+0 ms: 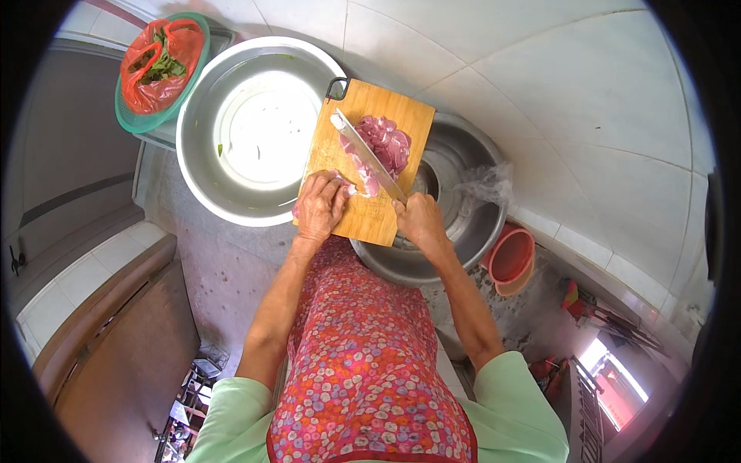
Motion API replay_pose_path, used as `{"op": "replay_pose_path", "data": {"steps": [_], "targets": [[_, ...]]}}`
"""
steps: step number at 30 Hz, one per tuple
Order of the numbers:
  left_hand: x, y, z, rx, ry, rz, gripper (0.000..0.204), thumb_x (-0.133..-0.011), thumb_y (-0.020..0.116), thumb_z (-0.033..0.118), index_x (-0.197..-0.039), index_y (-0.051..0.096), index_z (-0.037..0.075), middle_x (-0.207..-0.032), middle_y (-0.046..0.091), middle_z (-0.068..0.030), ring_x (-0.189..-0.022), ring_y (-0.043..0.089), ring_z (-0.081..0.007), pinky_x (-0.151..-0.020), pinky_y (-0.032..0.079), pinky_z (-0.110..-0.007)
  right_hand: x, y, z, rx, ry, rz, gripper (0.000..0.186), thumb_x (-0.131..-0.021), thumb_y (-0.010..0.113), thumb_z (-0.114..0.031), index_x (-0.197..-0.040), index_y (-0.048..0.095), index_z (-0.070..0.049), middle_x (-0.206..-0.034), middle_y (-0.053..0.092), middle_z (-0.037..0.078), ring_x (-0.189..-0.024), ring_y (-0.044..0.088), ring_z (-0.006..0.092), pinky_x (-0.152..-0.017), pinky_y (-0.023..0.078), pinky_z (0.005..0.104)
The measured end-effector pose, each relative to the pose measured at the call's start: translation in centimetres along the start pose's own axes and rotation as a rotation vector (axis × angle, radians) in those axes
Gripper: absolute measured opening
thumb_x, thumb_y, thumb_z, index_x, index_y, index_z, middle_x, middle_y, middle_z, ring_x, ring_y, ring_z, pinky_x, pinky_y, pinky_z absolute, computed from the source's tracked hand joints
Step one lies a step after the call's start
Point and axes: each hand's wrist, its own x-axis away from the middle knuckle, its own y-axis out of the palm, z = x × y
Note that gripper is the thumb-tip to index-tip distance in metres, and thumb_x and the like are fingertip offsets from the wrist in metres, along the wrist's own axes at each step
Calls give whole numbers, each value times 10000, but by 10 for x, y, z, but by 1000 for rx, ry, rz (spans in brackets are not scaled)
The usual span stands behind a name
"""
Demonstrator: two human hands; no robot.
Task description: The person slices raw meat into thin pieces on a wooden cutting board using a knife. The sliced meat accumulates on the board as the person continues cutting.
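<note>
A wooden cutting board (369,220) with a black handle lies across the rims of two basins. Sliced raw meat (386,143) is heaped on its far half. My right hand (421,221) grips a kitchen knife (372,158), whose blade slants up and left across the board, between the heap and my other hand. With bent fingers, my left hand (321,205) holds down a piece of raw meat (340,181) at the board's left edge. Most of that piece is hidden under the fingers.
On the left stands a large metal basin (193,174) of water with green bits. A grey metal basin (482,247) with a clear plastic bag (486,185) sits under the board's right side. Beyond are a red bucket (511,255) and a green basket (123,116) holding a red bag of greens (166,65).
</note>
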Motion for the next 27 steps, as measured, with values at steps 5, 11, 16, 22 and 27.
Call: {"op": "replay_pose_path", "data": {"steps": [5, 11, 16, 22, 27], "targets": [[5, 3, -5, -22, 1, -29, 326, -633, 744, -20, -950, 670, -5, -1041, 633, -123, -972, 594, -318, -818, 506, -391, 21, -3, -15, 75, -164, -15, 143, -778, 618, -99, -718, 647, 27, -689, 626, 257, -699, 643, 436, -663, 506, 514], [4, -2, -3, -3, -10, -83, 366, -626, 751, -16, -981, 659, -10, -1032, 614, -137, -977, 579, -337, -827, 498, -406, 40, 17, -7, 101, -146, -93, 148, -783, 592, -106, -712, 632, 19, -693, 625, 247, -708, 635, 436, -673, 499, 521], [8, 2, -6, 33, -60, -79, 377, -632, 747, -16, -1000, 665, -8, -1053, 617, -145, -989, 579, -339, -840, 499, -402, 37, 37, -13, 30, -15, -182, 140, -777, 607, -99, -793, 618, 40, -812, 633, 281, -856, 627, 443, -748, 484, 515], [5, -1, -7, 44, -14, -88, 348, -654, 736, -10, -996, 673, -1, -1040, 631, -140, -973, 596, -333, -825, 506, -394, 8, 31, -48, -14, -52, -151, 139, -786, 579, -50, -887, 622, 35, -946, 636, 281, -957, 612, 454, -832, 480, 517], [3, -2, -3, 37, -54, -45, 292, -673, 735, -5, -960, 683, 4, -1007, 633, -135, -947, 612, -324, -800, 516, -386, 45, 35, -18, 35, 47, -178, 149, -763, 607, -39, -892, 635, 29, -942, 648, 260, -928, 627, 441, -799, 503, 506]]}}
